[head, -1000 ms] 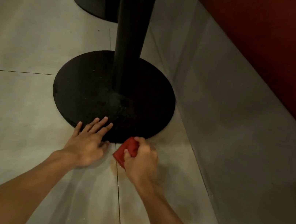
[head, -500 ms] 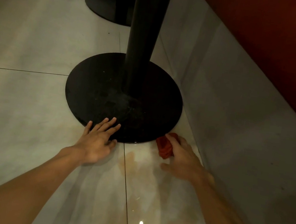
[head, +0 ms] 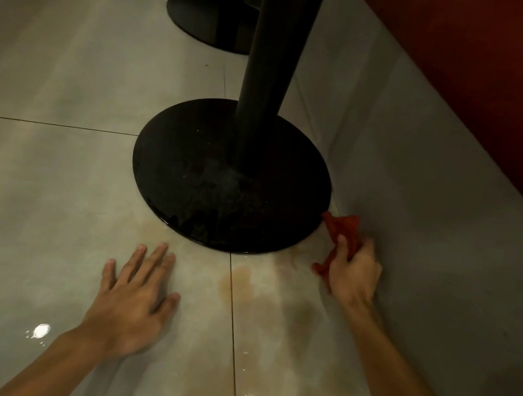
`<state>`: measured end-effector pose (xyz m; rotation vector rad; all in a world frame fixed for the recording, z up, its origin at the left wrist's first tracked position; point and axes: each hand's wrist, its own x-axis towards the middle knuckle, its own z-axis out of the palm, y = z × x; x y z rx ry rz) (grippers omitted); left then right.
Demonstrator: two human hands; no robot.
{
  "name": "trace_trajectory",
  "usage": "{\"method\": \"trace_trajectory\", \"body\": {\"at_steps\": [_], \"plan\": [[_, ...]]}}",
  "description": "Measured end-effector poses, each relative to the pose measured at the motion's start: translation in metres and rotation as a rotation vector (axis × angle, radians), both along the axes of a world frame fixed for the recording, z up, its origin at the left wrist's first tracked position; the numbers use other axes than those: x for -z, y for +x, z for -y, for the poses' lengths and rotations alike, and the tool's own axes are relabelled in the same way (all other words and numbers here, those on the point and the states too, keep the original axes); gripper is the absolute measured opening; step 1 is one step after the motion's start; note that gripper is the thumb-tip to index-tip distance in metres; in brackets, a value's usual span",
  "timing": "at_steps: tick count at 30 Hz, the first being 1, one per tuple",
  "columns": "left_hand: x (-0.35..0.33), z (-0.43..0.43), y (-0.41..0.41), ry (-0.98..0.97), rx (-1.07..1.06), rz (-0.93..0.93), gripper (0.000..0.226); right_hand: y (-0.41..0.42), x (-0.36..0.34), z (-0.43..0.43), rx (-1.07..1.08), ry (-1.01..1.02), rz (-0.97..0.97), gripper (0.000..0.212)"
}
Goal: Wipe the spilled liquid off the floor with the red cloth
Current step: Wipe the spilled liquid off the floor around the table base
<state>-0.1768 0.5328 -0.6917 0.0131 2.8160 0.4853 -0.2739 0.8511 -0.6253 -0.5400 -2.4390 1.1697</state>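
Note:
My right hand (head: 354,273) grips the crumpled red cloth (head: 342,228) and holds it down on the floor in the narrow gap between the round black table base (head: 187,186) and the grey side wall. A brownish film of spilled liquid (head: 251,281) spreads over the pale tiles just in front of the base, around the tile joint. My left hand (head: 133,297) rests flat on the floor with fingers spread, left of the spill and a little short of the base.
A black pole (head: 273,64) rises from the base. A second black base (head: 209,17) stands farther back. The grey wall panel (head: 436,224) with a red surface (head: 491,79) above it runs along the right. Glossy tiles stretch away to the left.
My right hand has dragged the cloth from the front of the base round to its right side, against the wall. My left hand has come off the base's rim and now lies farther back.

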Motion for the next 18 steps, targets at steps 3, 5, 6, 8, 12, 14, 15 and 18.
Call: {"method": "trace_trajectory", "body": {"at_steps": [3, 5, 6, 8, 12, 14, 15, 18], "plan": [[0.002, 0.0, -0.001, 0.004, -0.004, 0.003, 0.072, -0.016, -0.001, 0.006, 0.003, 0.339, 0.068, 0.019], [0.004, 0.001, -0.001, -0.002, -0.004, -0.007, 0.071, -0.026, 0.003, 0.013, -0.034, 0.545, 0.295, 0.031], [0.004, 0.001, 0.0, -0.008, 0.0, -0.008, 0.071, -0.028, 0.005, 0.017, -0.058, 0.598, 0.373, 0.035], [0.005, 0.003, 0.001, -0.01, 0.009, -0.013, 0.07, -0.028, 0.009, 0.024, -0.13, 0.583, 0.422, 0.04], [0.003, 0.003, 0.0, 0.024, -0.003, -0.008, 0.07, -0.018, 0.015, 0.034, -0.126, 0.522, 0.377, 0.035], [0.003, 0.001, 0.0, 0.027, -0.009, -0.011, 0.072, -0.006, 0.017, 0.048, -0.155, 0.554, 0.409, 0.039], [0.003, 0.0, 0.0, 0.026, -0.01, -0.015, 0.073, 0.002, 0.019, 0.056, -0.183, 0.581, 0.42, 0.042], [0.004, -0.001, 0.0, 0.023, -0.016, -0.022, 0.076, 0.026, 0.024, 0.077, -0.239, 0.582, 0.402, 0.051]]}}
